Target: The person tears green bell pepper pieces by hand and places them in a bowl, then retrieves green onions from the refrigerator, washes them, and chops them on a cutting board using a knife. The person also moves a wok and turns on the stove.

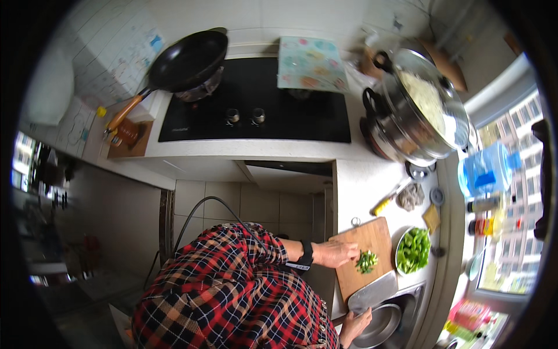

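On the wooden cutting board (pixel 364 237) lies a small heap of chopped green pieces (pixel 367 262), perhaps scallion or pepper. My left hand (pixel 339 254), with a black band at the wrist, is over the board's left edge, its fingers bent together beside the heap. Whatever they may pinch is hidden. Below it in view, my right hand (pixel 356 326) is closed around the handle end of a cleaver (pixel 375 290). The broad grey blade lies flat-looking across the board's lower edge, partly over the sink. A white-rimmed bowl of green peppers (pixel 413 250) stands right of the board.
A metal basin (pixel 379 327) sits in the sink. Farther along the counter are a yellow-handled tool (pixel 382 206), a crumpled grey cloth (pixel 410 196) and a large steamer pot (pixel 401 110). A black wok (pixel 189 61) rests on the cooktop (pixel 244 125). Bottles (pixel 485 227) line the window.
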Demonstrator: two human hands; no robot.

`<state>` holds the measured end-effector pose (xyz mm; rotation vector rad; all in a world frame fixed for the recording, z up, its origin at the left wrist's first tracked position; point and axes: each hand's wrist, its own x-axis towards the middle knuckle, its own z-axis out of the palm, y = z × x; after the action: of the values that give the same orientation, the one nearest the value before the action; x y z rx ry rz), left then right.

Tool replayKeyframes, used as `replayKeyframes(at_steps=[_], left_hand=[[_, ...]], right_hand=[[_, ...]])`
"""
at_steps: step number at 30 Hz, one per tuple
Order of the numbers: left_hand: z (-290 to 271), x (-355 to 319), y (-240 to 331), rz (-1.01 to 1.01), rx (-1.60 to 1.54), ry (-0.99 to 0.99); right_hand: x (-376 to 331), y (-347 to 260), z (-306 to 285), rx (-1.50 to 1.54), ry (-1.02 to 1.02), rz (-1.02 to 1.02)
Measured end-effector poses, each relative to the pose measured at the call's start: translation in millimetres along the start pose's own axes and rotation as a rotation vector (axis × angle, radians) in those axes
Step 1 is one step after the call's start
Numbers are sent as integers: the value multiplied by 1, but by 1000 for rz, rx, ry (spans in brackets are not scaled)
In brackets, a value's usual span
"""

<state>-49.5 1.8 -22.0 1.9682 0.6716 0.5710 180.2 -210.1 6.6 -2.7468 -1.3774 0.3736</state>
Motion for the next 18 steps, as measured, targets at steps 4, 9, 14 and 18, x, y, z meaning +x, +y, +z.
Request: replayKeyframes(at_steps=[4, 9, 14, 18], left_hand=[[-12, -20, 0, -112, -22, 48], [-17, -63, 3, -194, 49, 155], [-13, -112, 21, -356, 112, 231], [-17, -158, 32, -266, 179, 285]], right_hand=[[30, -11, -15, 30, 119, -209], [55, -39, -22, 243, 101, -389], [62, -72, -19, 326, 74, -571], [50, -96, -11, 477, 32, -677]])
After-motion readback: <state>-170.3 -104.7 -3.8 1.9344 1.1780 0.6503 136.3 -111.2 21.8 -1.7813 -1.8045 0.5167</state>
